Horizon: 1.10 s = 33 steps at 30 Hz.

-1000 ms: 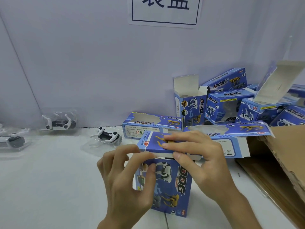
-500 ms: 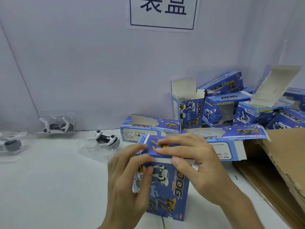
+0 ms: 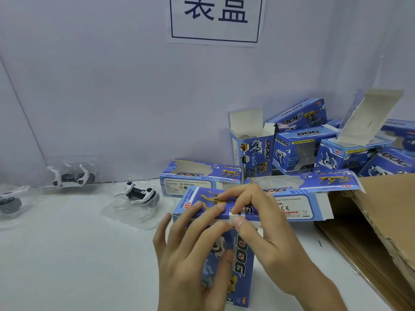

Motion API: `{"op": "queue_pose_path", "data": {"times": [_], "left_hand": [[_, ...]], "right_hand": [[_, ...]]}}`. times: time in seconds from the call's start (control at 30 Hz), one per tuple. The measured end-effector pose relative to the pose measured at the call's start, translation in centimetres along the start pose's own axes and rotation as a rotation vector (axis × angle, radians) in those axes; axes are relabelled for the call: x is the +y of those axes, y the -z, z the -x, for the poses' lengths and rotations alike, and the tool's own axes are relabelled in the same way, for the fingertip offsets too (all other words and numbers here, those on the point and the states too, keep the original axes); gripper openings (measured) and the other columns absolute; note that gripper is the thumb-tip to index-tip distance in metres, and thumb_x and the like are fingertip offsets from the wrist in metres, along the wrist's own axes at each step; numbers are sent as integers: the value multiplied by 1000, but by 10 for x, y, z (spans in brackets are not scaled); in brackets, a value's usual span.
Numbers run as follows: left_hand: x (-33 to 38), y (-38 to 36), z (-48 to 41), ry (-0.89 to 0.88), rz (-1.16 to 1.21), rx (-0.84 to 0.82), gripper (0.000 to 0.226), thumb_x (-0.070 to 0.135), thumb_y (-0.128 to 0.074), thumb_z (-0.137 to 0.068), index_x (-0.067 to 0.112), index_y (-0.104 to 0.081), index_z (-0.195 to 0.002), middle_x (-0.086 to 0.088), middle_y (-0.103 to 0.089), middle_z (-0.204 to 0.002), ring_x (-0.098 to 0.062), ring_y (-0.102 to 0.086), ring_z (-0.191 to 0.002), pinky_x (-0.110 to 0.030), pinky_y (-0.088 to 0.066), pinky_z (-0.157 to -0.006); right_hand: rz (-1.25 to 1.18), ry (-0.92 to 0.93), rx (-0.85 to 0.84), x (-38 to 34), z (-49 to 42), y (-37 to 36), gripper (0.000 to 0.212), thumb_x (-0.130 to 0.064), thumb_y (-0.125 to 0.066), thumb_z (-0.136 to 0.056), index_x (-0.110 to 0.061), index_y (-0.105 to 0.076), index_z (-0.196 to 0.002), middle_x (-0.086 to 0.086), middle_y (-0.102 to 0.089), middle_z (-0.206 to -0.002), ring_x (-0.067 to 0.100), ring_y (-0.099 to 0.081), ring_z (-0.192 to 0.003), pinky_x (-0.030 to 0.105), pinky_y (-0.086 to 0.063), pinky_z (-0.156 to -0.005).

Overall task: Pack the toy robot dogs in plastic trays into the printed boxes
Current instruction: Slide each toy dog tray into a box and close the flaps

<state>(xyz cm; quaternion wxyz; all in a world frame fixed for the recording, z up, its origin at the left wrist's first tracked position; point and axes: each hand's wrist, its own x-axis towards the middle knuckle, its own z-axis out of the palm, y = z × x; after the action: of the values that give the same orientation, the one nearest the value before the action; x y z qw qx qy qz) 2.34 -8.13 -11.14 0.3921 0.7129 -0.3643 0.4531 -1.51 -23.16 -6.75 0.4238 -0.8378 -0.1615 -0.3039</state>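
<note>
A blue printed DOG box (image 3: 241, 263) stands upright on the white table near the front. My left hand (image 3: 193, 254) grips its left side, thumb on the front face, fingers up at the top flap. My right hand (image 3: 262, 227) pinches the top flap, fingers on top and thumb at its front edge. Three toy robot dogs in clear plastic trays lie to the left: one (image 3: 140, 194) near the middle, one (image 3: 71, 173) against the wall, one (image 3: 10, 200) at the left edge.
Two printed boxes (image 3: 199, 176) (image 3: 303, 194) lie flat behind the held one. An open upright box (image 3: 251, 144) and a heap of several more boxes (image 3: 350, 149) fill the back right corner. A brown cardboard carton (image 3: 386, 221) stands at the right.
The box's top flap has come down lower onto the box under my fingers. My right thumb has moved to the flap's front edge. The view has shifted slightly.
</note>
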Motion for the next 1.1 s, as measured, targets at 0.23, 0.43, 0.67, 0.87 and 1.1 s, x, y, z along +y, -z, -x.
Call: {"op": "queue_pose_path", "data": {"times": [0.23,0.43,0.67,0.87,1.1], "left_hand": [[-5,-2,-5,22,43,4,25,31,-59,-85,37,-57,-110,21,-56,-134,-8,-48,-132,-51,-34,-108],[-1,-4,-3,39,70,-4,31,30,-58,-84,37,-58,-113,19,-55,-135,-11,-46,-135,-61,-39,-99],[-4,-2,-6,20,77,-16,31,33,-61,-84,38,-59,-114,19,-55,-134,-9,-45,-134,-55,-38,-101],[-9,5,-9,37,119,-45,28,31,-59,-88,38,-62,-115,19,-58,-133,-10,-49,-130,-38,-37,-105],[-5,5,-12,72,144,-69,25,31,-59,-86,40,-60,-110,22,-55,-131,-8,-45,-129,-54,-44,-96]], "right_hand": [[-218,38,37,4,-1,8,14,-31,-51,-88,-25,-64,-91,-5,-66,-126,26,-53,-127,52,-40,-101],[-214,46,27,5,-3,6,13,-11,-58,-94,-19,-66,-98,-5,-71,-119,20,-60,-122,23,-42,-101],[-308,85,70,8,-2,3,1,-19,-59,-91,-19,-60,-91,-3,-71,-119,24,-61,-122,34,-45,-101],[-301,55,53,12,-1,7,11,-27,-63,-85,-19,-64,-92,-4,-68,-128,26,-50,-135,46,-37,-106],[-480,-16,19,12,-4,11,13,-25,-62,-83,-13,-67,-88,5,-71,-123,30,-56,-129,45,-44,-105]]}}
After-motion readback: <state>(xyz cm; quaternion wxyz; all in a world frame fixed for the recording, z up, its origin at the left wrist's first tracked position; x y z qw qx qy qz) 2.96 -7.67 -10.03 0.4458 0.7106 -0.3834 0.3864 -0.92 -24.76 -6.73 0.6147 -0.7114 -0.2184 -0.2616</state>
